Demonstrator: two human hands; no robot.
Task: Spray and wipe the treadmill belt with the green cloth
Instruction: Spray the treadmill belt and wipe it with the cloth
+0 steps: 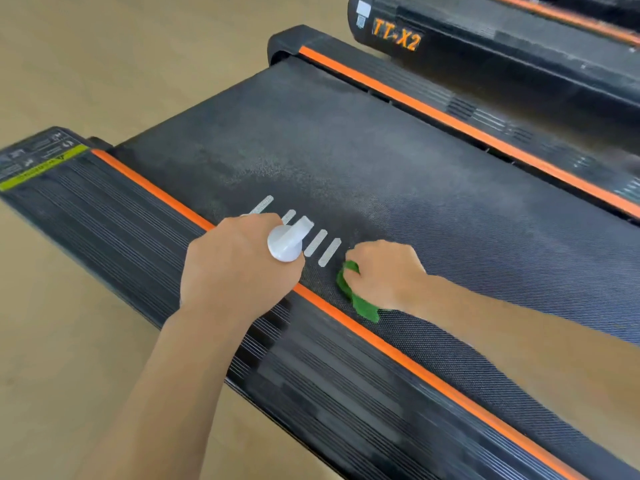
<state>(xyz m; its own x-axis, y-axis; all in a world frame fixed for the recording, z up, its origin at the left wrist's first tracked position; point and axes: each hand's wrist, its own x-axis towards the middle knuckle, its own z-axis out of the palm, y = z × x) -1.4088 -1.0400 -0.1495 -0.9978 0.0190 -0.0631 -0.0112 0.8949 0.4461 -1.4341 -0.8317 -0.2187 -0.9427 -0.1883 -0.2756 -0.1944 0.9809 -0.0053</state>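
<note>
Head view. I see the treadmill belt (363, 161) running diagonally from upper centre to lower right, black and textured, with a paler hazy patch across its middle. White dashes (325, 249) are printed on it near frame centre. An orange strip (398, 355) borders it beside the ribbed side rail (145, 244).

Left hand (239, 268), centre frame, is clenched around a white spray bottle (287, 242); only the nozzle head shows, pointing up-right over the belt. Right hand (384, 271), just right of centre, grips the bunched green cloth (356, 296) against the belt, close to the orange strip.

Second treadmill (485, 39), marked TT-X2, sits upper right. Wood-tone floor (104, 64) fills the left.
</note>
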